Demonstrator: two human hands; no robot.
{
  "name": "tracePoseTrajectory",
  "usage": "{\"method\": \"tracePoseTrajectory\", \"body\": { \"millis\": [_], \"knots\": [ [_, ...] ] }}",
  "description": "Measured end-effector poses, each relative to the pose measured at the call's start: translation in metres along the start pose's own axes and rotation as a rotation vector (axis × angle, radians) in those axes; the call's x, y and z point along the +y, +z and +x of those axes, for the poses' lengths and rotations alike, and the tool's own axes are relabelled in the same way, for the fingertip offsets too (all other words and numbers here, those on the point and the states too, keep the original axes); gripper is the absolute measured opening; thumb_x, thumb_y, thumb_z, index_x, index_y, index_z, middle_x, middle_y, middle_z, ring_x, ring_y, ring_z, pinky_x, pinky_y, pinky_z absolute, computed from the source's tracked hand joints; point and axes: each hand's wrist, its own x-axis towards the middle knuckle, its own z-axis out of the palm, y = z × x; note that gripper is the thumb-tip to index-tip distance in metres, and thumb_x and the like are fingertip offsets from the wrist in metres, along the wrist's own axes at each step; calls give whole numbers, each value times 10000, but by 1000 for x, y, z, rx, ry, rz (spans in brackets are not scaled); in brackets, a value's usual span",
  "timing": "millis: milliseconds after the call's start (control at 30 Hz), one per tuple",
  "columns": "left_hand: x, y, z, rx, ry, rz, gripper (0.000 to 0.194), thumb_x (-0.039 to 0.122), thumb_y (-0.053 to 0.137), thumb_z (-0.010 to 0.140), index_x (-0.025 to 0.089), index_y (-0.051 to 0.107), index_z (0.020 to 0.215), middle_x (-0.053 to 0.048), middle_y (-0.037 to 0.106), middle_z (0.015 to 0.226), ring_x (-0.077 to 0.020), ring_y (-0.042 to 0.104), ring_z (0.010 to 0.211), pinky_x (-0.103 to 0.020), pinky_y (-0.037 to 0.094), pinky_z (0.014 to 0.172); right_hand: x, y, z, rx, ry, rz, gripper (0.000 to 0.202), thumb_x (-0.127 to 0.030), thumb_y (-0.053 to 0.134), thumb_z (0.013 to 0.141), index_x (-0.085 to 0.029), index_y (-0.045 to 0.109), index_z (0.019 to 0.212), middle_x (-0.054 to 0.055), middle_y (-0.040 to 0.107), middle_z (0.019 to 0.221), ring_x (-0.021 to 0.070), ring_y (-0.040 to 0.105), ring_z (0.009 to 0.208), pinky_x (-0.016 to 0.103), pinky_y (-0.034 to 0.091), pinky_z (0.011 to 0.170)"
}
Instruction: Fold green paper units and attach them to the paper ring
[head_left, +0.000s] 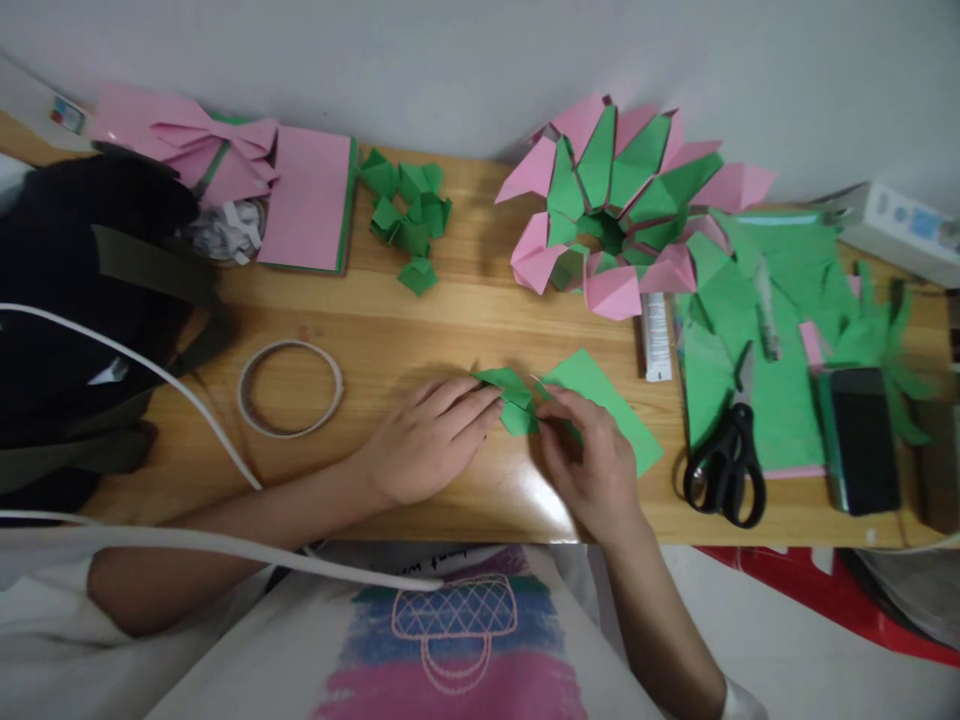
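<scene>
A small folded green paper piece [513, 398] lies on the wooden table between my hands. The fingers of my left hand [431, 435], held together, rest on its left side. At its right edge, my right hand [592, 455] pinches the paper between thumb and index finger. Under and beyond my right hand lies a flat green sheet [611, 405]. Several small folded green pieces [411, 210] sit in a cluster farther back. A large ring of pink and green folded paper [630, 180] stands at the back right of the table.
A tape roll [291, 389] lies left of my left hand. To the right are black-handled scissors [726, 470], green sheets [787, 400], a phone [862, 440] and a glue tube [655, 340]. A pink stack [307, 200] and a black bag [90, 280] are at left, with white cables [180, 385].
</scene>
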Motion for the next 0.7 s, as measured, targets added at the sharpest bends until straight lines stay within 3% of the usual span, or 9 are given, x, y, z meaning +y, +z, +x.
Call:
{"method": "tracePoseTrajectory", "body": {
  "millis": [300, 700],
  "knots": [
    [1, 2, -1, -15, 10, 25, 292, 167, 427, 989, 105, 614, 1204, -98, 706, 1175, -255, 594, 1114, -397, 486, 933, 0, 1, -6, 31, -31, -21, 491, -45, 544, 873, -287, 463, 1292, 38, 746, 924, 209, 682, 779, 359, 522, 674],
    [2, 1, 0, -39, -10, -3, 297, 183, 475, 972, 95, 611, 1221, -119, 707, 1172, -263, 602, 1119, -401, 490, 944, -1, -2, -11, 33, 20, 125, 545, -48, 547, 870, -323, 438, 1328, 14, 718, 951, 201, 687, 872, 381, 549, 738]
  ]
}}
